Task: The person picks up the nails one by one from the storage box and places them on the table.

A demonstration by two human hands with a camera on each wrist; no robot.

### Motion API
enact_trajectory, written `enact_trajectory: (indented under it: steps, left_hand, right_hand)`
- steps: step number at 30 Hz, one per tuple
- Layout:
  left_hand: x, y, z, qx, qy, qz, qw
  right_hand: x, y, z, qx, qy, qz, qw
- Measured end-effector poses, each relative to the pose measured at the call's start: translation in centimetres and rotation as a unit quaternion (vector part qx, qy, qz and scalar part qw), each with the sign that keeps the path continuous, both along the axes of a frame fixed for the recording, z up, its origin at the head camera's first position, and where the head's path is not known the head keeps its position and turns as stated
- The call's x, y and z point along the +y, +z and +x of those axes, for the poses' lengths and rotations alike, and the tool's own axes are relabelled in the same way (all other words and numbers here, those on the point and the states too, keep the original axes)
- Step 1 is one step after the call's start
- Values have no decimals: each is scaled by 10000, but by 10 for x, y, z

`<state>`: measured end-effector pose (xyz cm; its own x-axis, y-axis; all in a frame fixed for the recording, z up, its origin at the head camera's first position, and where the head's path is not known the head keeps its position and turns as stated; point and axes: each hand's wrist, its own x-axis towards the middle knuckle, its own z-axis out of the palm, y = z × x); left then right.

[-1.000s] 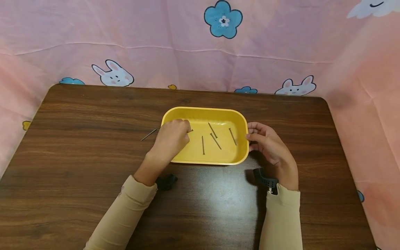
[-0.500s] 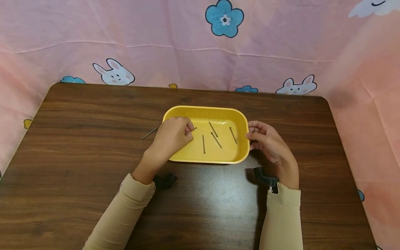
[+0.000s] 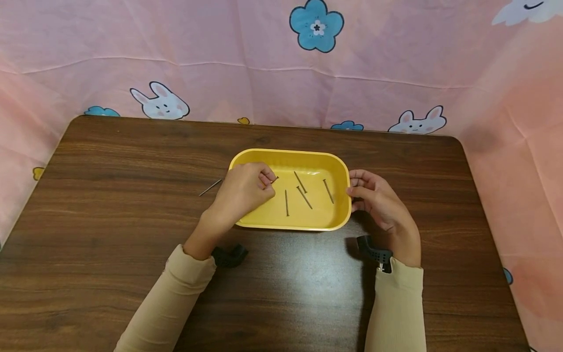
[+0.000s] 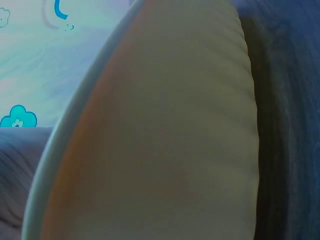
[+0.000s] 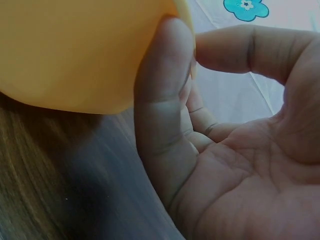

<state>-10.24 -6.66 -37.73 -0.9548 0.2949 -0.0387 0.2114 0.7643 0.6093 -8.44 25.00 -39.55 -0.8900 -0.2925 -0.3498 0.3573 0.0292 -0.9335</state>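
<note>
I see a dark brown wood-grain worktop [image 3: 110, 205] with rounded far corners, and light glares off its near middle. A lone nail [image 3: 209, 187] lies flat on the bare wood, just beyond and outside the left hand, its length slanting up toward the right. Behind the worktop and down both sides hangs a pink cloth backdrop [image 3: 220, 54], creased in long folds. I make out a blue flower [image 3: 316, 27] printed high on it, a white rabbit [image 3: 161, 102] at the far left and another rabbit [image 3: 418, 122] at the far right.
</note>
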Motion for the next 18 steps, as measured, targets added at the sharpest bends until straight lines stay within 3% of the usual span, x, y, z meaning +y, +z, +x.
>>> enact_trajectory:
  steps: [8,18]
  left_hand:
    - [-4,0,-1,-239,34,234,9994]
    - [-9,0,-5,-665,127,1149,9911]
  right_hand:
    - [0,-1,-1,23,22,76,10000]
    - [0,-4,0,28,18,117,9999]
